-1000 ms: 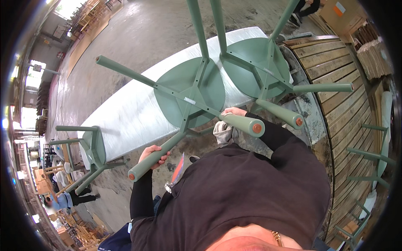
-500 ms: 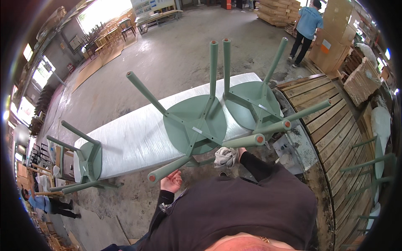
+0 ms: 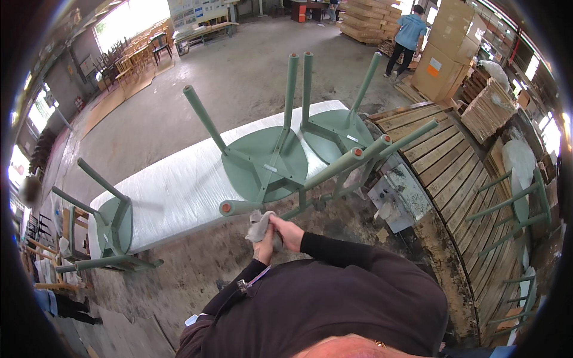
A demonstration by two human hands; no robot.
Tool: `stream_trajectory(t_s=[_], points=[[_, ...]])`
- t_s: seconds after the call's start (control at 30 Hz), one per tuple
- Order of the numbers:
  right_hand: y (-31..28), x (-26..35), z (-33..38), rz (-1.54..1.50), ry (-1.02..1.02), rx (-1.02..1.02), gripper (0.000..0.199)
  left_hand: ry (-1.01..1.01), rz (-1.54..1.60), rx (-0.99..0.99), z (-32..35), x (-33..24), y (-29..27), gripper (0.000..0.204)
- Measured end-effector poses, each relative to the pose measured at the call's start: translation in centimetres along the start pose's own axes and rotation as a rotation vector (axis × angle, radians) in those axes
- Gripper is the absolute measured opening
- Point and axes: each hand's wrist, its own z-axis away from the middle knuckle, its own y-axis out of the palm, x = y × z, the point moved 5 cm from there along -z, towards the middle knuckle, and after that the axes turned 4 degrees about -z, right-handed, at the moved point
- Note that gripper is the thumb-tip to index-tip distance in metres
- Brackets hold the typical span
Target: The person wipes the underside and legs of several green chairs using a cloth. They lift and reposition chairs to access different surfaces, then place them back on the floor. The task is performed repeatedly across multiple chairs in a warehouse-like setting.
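A person's left hand and right hand are coming together in front of the body, both pinching a crumpled grey cloth. Just beyond the hands, a green chair is resting upside down on a long counter covered in shiny whitish wrapping; its four legs are pointing up, and neither hand is gripping it. One near leg is reaching close to the cloth, though whether they are touching is hard to tell. Farther ahead and to the right of the hands, a second chair is standing the same way beside the first, while a third chair is sitting legs-up well to their left. As for progress, the two nearer chairs are looking fully put together, with legs, seats and crossed braces in place. The work with the cloth is probably going on rather than finished, since both hands are holding it; which chairs are done and which are left, their surfaces are not showing. Far right of the hands, past a slatted wooden platform, another green chair is standing apart.
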Motion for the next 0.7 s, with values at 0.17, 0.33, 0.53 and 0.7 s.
stream_trajectory(t_s=[0.17, 0.33, 0.53, 0.7], points=[[-1.6, -0.2, 3.5, 0.484, -0.078, 0.08, 0.052, -0.33, 0.408, -0.018, -0.1, 0.9, -0.5, 0.04], [-7.5, 4.7, 3.7, 0.735, -0.585, -0.122, 0.043, -0.327, 0.467, 0.123, 1.4, 0.0, 0.7, 0.032], [-17.3, 4.0, 5.4, 1.479, -0.572, 0.184, 0.035, -0.144, 0.085, 0.198, 6.1, -0.3, 13.7, 0.039], [-17.1, 4.3, 8.2, 1.46, -0.234, 0.24, 0.035, 0.017, -0.019, -0.04, 6.8, 3.9, 14.4, 0.038]])
